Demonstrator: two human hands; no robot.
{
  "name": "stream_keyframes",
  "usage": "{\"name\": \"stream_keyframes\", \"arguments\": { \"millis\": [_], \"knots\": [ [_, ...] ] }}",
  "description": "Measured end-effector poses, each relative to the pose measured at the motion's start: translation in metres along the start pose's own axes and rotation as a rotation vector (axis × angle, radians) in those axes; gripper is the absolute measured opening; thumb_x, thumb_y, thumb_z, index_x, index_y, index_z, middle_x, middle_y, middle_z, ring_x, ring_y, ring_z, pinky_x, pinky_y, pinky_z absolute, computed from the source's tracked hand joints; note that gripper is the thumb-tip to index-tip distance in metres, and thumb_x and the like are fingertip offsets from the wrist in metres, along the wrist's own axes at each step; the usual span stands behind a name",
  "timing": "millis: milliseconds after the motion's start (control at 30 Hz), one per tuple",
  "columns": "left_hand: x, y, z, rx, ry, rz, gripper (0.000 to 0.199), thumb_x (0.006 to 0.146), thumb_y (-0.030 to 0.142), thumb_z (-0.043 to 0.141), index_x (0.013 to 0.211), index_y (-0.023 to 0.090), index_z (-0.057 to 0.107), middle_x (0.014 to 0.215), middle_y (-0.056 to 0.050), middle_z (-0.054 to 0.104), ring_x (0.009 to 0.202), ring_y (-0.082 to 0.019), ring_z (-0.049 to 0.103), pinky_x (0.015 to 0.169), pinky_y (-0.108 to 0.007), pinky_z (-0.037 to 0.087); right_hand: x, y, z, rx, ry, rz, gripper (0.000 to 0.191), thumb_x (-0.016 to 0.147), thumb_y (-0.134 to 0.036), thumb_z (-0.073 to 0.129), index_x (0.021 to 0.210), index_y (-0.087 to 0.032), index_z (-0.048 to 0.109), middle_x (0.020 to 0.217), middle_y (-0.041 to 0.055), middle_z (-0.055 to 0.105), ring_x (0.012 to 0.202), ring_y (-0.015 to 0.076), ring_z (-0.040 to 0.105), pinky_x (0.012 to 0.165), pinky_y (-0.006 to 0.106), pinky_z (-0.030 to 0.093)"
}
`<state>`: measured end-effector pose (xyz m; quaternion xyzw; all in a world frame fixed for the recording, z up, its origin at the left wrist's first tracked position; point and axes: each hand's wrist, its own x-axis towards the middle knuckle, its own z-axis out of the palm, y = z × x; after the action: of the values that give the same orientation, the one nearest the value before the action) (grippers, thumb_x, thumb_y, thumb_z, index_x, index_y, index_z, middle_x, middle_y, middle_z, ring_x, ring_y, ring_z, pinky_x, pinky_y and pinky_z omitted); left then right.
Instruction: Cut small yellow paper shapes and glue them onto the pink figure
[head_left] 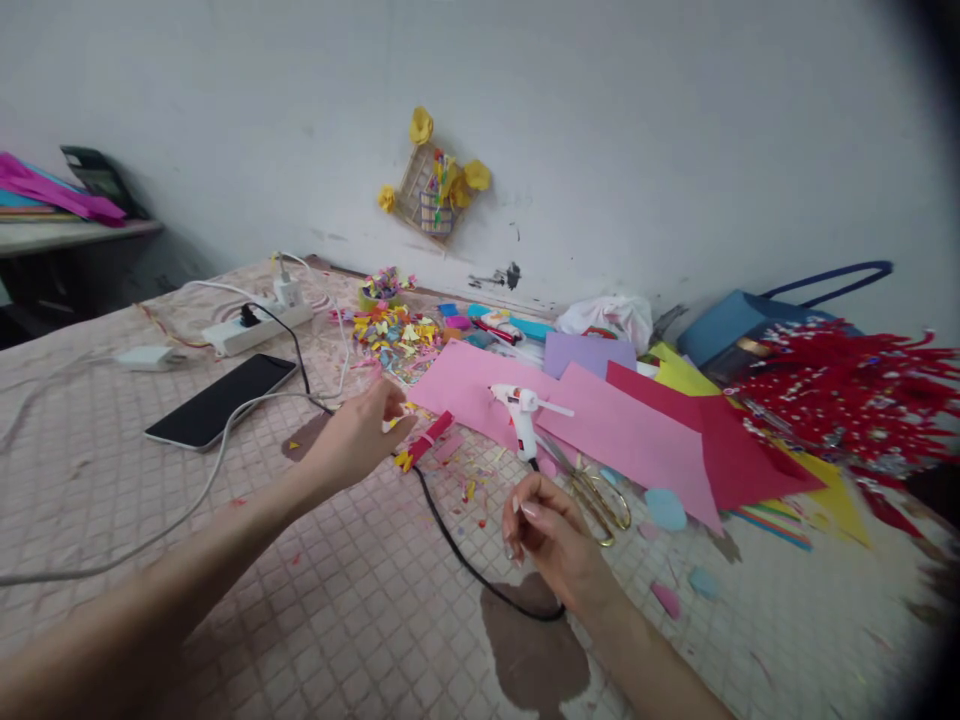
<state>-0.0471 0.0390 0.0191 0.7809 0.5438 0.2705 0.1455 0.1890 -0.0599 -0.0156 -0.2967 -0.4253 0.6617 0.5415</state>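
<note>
Left hand [365, 432] is hovering just beside the red paper roll [433, 436], thumb and fingers parted. Right hand [553, 535], well apart, is curling its fingers; can't tell if pinching anything. White glue gun [523, 420] and scissors [579, 477] are lying just beyond the right hand.
</note>
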Motion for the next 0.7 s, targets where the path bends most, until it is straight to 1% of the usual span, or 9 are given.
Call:
{"name": "stream_keyframes", "arguments": {
  "millis": [67, 133, 233, 300, 367, 467, 533, 600, 700],
  "knots": [
    [0.016, 0.018, 0.008, 0.136, -0.124, -0.004, 0.030, 0.084, 0.038, 0.044, 0.103, 0.016, 0.044, 0.091, -0.009, 0.066, 0.082, -0.021, 0.064, 0.067, -0.029, 0.047, 0.000, 0.000, 0.000, 0.011, 0.000, -0.003, 0.009, 0.079, -0.023, 0.059, 0.075, -0.016, 0.056, 0.061, -0.0004, 0.060, 0.048, 0.0088, 0.051, 0.043, 0.018, 0.040],
    [0.028, 0.030, 0.020, 0.197, -0.164, -0.008, 0.031, 0.080, 0.035, 0.049, 0.103, 0.014, 0.045, 0.089, -0.011, 0.067, 0.083, -0.025, 0.064, 0.067, -0.032, 0.046, -0.001, -0.001, 0.000, 0.023, 0.001, -0.010, 0.010, 0.078, -0.024, 0.060, 0.074, -0.016, 0.055, 0.060, -0.0004, 0.060, 0.047, 0.0084, 0.051, 0.043, 0.018, 0.039],
    [0.034, 0.036, 0.038, 0.262, -0.194, -0.013, 0.033, 0.074, 0.029, 0.056, 0.102, 0.013, 0.047, 0.090, -0.015, 0.067, 0.087, -0.029, 0.064, 0.069, -0.035, 0.045, -0.002, -0.005, -0.001, 0.029, 0.011, -0.018, 0.012, 0.077, -0.024, 0.061, 0.073, -0.016, 0.055, 0.059, -0.0006, 0.061, 0.044, 0.0080, 0.050, 0.042, 0.018, 0.039],
    [0.033, 0.033, 0.043, 0.282, -0.200, -0.007, 0.032, 0.074, 0.026, 0.055, 0.102, 0.013, 0.048, 0.091, -0.016, 0.067, 0.087, -0.030, 0.064, 0.067, -0.034, 0.045, -0.003, -0.007, -0.001, 0.028, 0.019, -0.027, 0.012, 0.077, -0.025, 0.062, 0.072, -0.016, 0.055, 0.058, -0.0005, 0.061, 0.044, 0.0083, 0.050, 0.041, 0.018, 0.038],
    [0.034, 0.029, 0.040, 0.287, -0.191, 0.001, 0.030, 0.075, 0.024, 0.052, 0.103, 0.014, 0.048, 0.091, -0.014, 0.067, 0.085, -0.028, 0.064, 0.066, -0.033, 0.045, -0.004, -0.008, -0.001, 0.026, 0.019, -0.033, 0.013, 0.077, -0.025, 0.062, 0.072, -0.016, 0.055, 0.058, -0.0005, 0.061, 0.044, 0.0085, 0.050, 0.041, 0.018, 0.038],
    [0.044, 0.026, 0.027, 0.285, -0.143, 0.009, 0.031, 0.077, 0.021, 0.049, 0.107, 0.014, 0.046, 0.091, -0.012, 0.067, 0.086, -0.027, 0.063, 0.066, -0.033, 0.045, -0.005, -0.008, -0.001, 0.034, 0.009, -0.029, 0.013, 0.077, -0.025, 0.062, 0.072, -0.016, 0.055, 0.058, -0.0007, 0.061, 0.044, 0.0084, 0.051, 0.041, 0.019, 0.038],
    [0.060, 0.028, 0.020, 0.277, -0.105, 0.011, 0.035, 0.077, 0.021, 0.050, 0.111, 0.015, 0.045, 0.095, -0.012, 0.066, 0.088, -0.026, 0.063, 0.068, -0.032, 0.046, -0.005, -0.007, -0.001, 0.035, 0.002, -0.021, 0.012, 0.078, -0.025, 0.062, 0.072, -0.016, 0.055, 0.059, -0.0007, 0.061, 0.044, 0.0085, 0.051, 0.042, 0.019, 0.038],
    [0.082, 0.031, 0.019, 0.272, -0.073, 0.005, 0.036, 0.078, 0.020, 0.052, 0.113, 0.015, 0.045, 0.099, -0.012, 0.065, 0.091, -0.026, 0.062, 0.071, -0.032, 0.046, -0.005, -0.007, 0.000, 0.033, -0.001, -0.019, 0.012, 0.078, -0.025, 0.062, 0.073, -0.016, 0.056, 0.059, -0.0004, 0.061, 0.044, 0.0085, 0.051, 0.042, 0.019, 0.038],
    [0.114, 0.036, 0.031, 0.271, -0.046, -0.031, 0.037, 0.082, 0.020, 0.054, 0.116, 0.011, 0.046, 0.103, -0.015, 0.062, 0.096, -0.028, 0.059, 0.075, -0.036, 0.048, -0.005, -0.006, 0.000, 0.035, -0.005, -0.026, 0.011, 0.078, -0.024, 0.061, 0.073, -0.016, 0.056, 0.060, -0.0001, 0.061, 0.045, 0.0080, 0.051, 0.042, 0.018, 0.039]
  ]
}}
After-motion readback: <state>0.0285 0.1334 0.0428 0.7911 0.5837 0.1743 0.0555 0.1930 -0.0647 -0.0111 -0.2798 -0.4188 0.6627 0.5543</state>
